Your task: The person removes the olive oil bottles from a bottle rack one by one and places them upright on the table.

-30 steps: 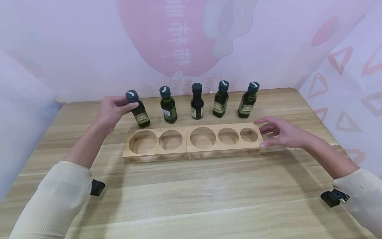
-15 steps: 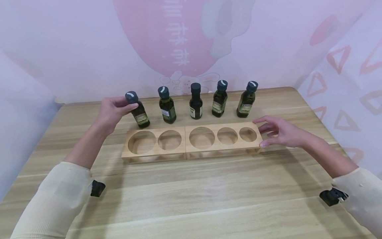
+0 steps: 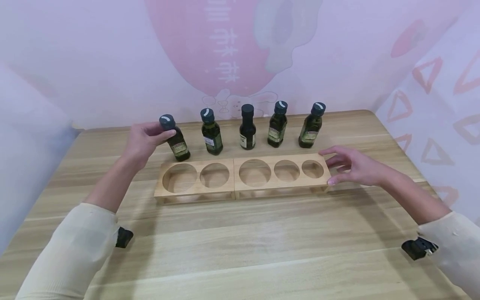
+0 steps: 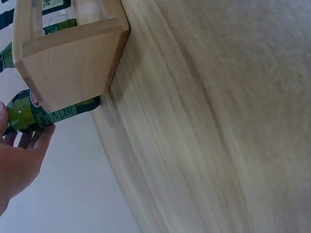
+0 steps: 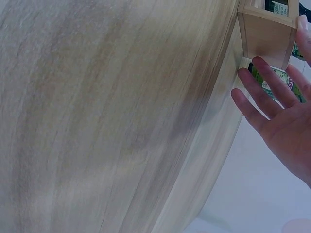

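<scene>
My left hand grips a small dark green glass bottle near its neck, thumb in front and fingers behind. The bottle is upright, just behind the left end of a low wooden rack. That rack is two pieces set end to end: a left piece with two round holes, and a right piece with three. At the rack's right end, my right hand has its thumb by the front corner and index finger by the back corner. The right wrist view shows that hand's fingers spread, beside the rack's end panel.
Behind the rack stand a green bottle, a slimmer dark bottle, another green bottle and a rightmost green bottle. A pink and white patterned wall rises beyond the wooden table.
The left hand and its bottle have shifted very slightly to the right. The right hand, the rack and the other bottles keep their places.
</scene>
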Tool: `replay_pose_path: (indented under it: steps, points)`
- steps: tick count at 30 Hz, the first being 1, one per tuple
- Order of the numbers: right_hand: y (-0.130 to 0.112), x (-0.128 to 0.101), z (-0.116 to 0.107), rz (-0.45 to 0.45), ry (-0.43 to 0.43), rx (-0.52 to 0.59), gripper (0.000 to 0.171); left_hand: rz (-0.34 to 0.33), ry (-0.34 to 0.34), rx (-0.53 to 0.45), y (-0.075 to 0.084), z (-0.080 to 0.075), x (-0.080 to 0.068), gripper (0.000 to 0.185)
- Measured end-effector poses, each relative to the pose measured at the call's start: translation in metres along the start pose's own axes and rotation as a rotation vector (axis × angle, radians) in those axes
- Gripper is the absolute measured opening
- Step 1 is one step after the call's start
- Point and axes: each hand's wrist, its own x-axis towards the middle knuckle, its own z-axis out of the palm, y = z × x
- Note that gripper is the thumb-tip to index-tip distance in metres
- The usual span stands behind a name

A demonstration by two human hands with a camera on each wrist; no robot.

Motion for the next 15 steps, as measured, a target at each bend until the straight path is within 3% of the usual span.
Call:
replay_pose_path:
  steps: [8,15]
  points:
    - [0.003,0.0,0.001,-0.014,-0.003,-0.008,0.074,0.006,-0.025,0.143,-0.003,-0.003,-0.007,0.06]
    - [0.004,-0.002,-0.001,-0.033,0.008,-0.016,0.074,0.067,-0.085,0.24,-0.004,-0.017,-0.029,0.063]
